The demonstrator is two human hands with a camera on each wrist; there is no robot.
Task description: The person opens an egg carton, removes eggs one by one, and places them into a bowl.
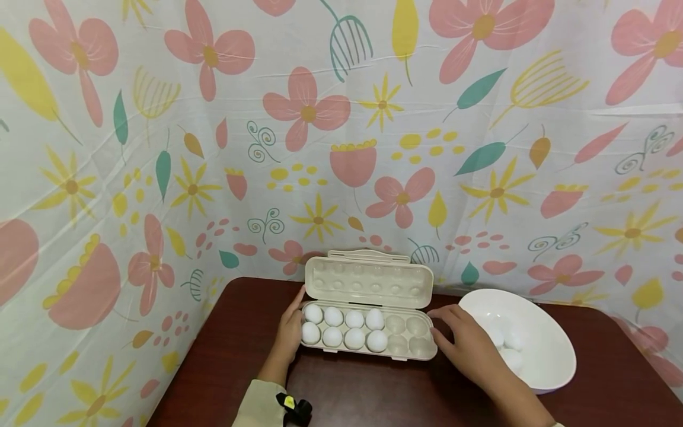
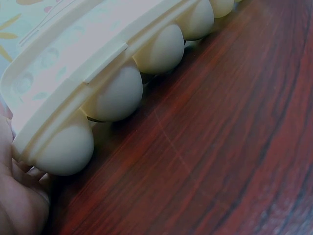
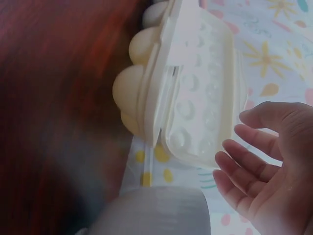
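A cream plastic egg carton [image 1: 368,350] lies on the table with its lid [image 1: 368,279] raised toward the wall. Several white eggs [image 1: 354,338] fill its left and middle cups; the cups at the right end hold none. My left hand [image 1: 290,332] grips the carton's left end; in the left wrist view its fingers [image 2: 22,200] curl beside the end cup. At the right end is my right hand [image 1: 469,344], thumb and fingers spread around the corner. The right wrist view shows that hand [image 3: 274,166] with nothing in it, fingers loosely bent, apart from the lid.
A white bowl [image 1: 549,338] with a few white eggs [image 1: 511,356] stands at the right, close to my right forearm. The dark red-brown table [image 1: 352,391] meets a flower-patterned cloth [image 1: 235,148] at its back and left. A black strap circles my left wrist.
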